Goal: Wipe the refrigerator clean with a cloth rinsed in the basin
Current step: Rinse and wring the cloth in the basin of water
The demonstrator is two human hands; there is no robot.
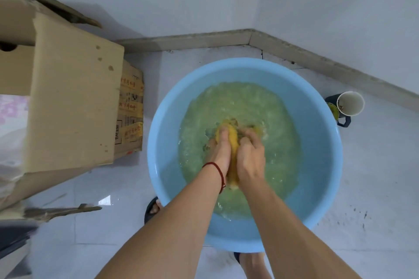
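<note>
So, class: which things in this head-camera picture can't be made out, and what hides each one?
- Refrigerator: not in the head view.
- Yellow cloth: mostly covered by the left hand and right hand gripping it.
- Basin bottom: hidden by cloudy, churning water.
- Cardboard box: cut off at the left edge.

basin: glossy plastic | box: matt cardboard | floor: glossy tile

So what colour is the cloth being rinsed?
Yellow; the cloth shows in the head view, gripped by both hands in the blue basin.
</note>
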